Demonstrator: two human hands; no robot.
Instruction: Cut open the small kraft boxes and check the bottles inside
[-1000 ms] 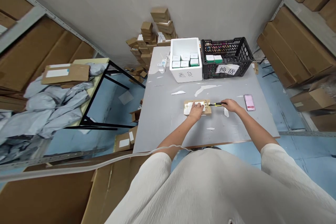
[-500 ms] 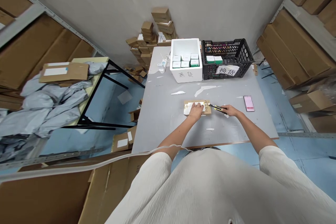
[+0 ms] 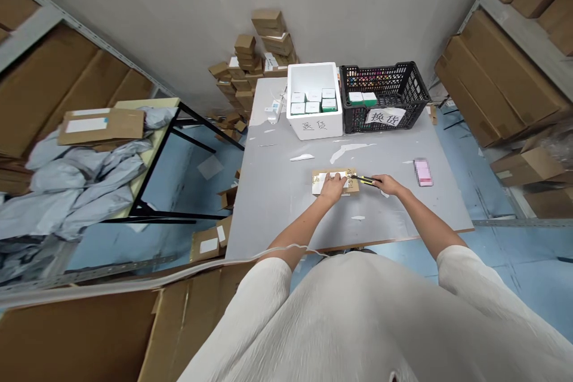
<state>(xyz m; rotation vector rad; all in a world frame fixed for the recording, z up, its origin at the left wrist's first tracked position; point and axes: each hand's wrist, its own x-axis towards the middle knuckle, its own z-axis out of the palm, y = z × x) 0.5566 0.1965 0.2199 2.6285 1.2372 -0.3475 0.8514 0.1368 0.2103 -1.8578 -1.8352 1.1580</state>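
Observation:
A small cardboard box (image 3: 353, 187) with a white label and tape lies on the grey table (image 3: 277, 203). My left hand (image 3: 332, 187) presses on its top with the fingers spread over the label. My right hand (image 3: 387, 184) is closed round the handle of a black and yellow utility knife (image 3: 367, 180). The knife points left, its tip at the right part of the box top. Whether the blade has entered the tape is too small to tell.
Behind stand a white foam box (image 3: 316, 128) and a black crate (image 3: 407, 92), both holding green-and-white boxes. A phone (image 3: 423, 172) lies at the right. Paper scraps (image 3: 302, 157) dot the table. A white cable (image 3: 179, 274) crosses near my left arm.
My right hand and the knife have moved slightly left and up, bringing the tip farther over the box top. My left hand stays on the box. The view has shifted a little.

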